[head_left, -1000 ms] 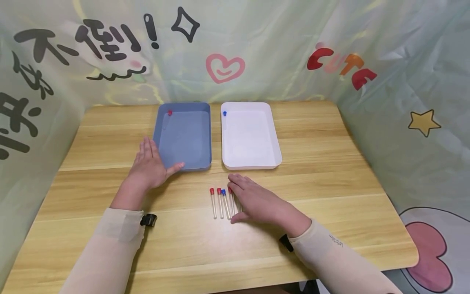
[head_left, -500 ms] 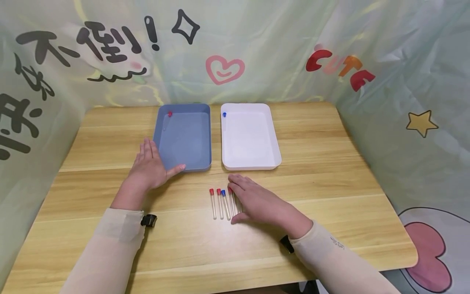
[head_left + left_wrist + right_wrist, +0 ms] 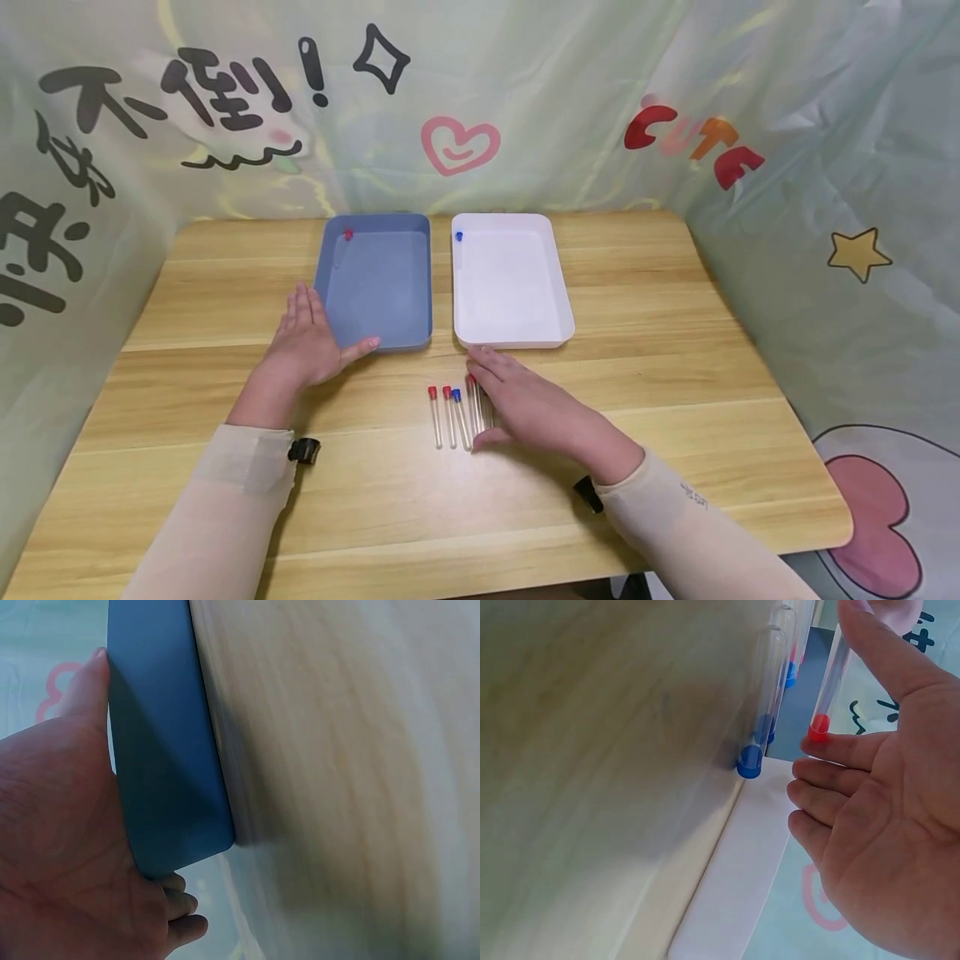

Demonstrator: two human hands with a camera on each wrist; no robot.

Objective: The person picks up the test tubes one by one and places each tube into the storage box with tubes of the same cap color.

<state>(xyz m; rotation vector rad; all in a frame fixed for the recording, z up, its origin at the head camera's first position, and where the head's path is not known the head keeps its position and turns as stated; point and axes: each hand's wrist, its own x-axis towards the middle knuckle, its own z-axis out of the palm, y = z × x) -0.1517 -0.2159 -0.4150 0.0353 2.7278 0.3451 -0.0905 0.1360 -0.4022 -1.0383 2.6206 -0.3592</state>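
My left hand (image 3: 306, 343) rests at the near left corner of the blue tray (image 3: 397, 283), its fingers straight along the side and its thumb on the front rim. My right hand (image 3: 532, 408) pinches a red-capped test tube (image 3: 828, 694) end to end, forefinger at the cap and thumb at the other end. In the right wrist view this tube stands apart from the blue-capped tubes (image 3: 759, 697) lying on the table. Left of that hand in the head view lie two red-capped tubes (image 3: 436, 421) and a blue-capped tube (image 3: 462, 423). Some tubes are partly hidden beneath the hand.
A white tray (image 3: 517, 283) stands right of the blue one, with a narrow gap between. A red-capped tube (image 3: 348, 235) lies in the blue tray, a blue-capped tube (image 3: 459, 237) in the white. Printed cloth (image 3: 570, 83) walls the wooden table (image 3: 660, 350).
My right hand has risen slightly from the table, and the red-capped tube in its fingers has come up with it. The left hand stays at the blue tray.
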